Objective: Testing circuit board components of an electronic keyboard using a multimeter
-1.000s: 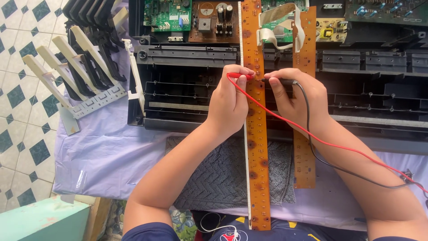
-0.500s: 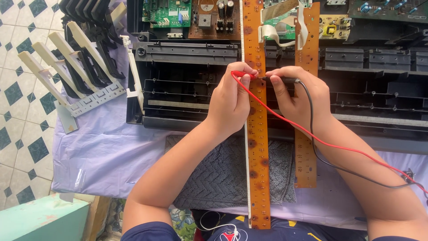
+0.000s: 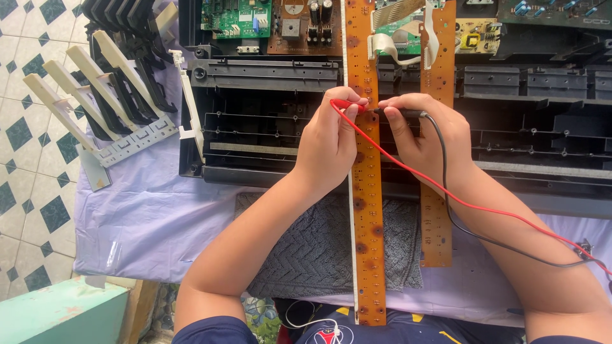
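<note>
You are looking down at your own two bare hands over an opened electronic keyboard. Your left hand [image 3: 331, 143] is closed around a red probe [image 3: 347, 104], pinched between thumb and fingers, its tip resting on a long brown circuit strip [image 3: 368, 210]. Your right hand [image 3: 424, 137] is closed around a black probe [image 3: 405, 113], held the same way, its tip pointing left toward the same strip, just beside the red one. The two tips sit close together near the upper half of the strip.

The strip runs straight from the far edge of the surface to the near edge, crossing the black keyboard case [image 3: 268, 121]. A second, shorter brown strip [image 3: 437, 236] lies parallel just to its right, partly under your right hand. A red wire [image 3: 459, 200] and a black wire [image 3: 484, 236] trail from the probes across your right forearm toward the right edge.

Under the strips near you lies a grey knitted cloth [image 3: 312, 255], on a pale lilac sheet [image 3: 146, 216] covering the surface. At the far left corner rests a cluster of loose white and black piano keys [image 3: 102, 83]. Along the far edge, green circuit boards [image 3: 236, 19] show inside the case.
</note>
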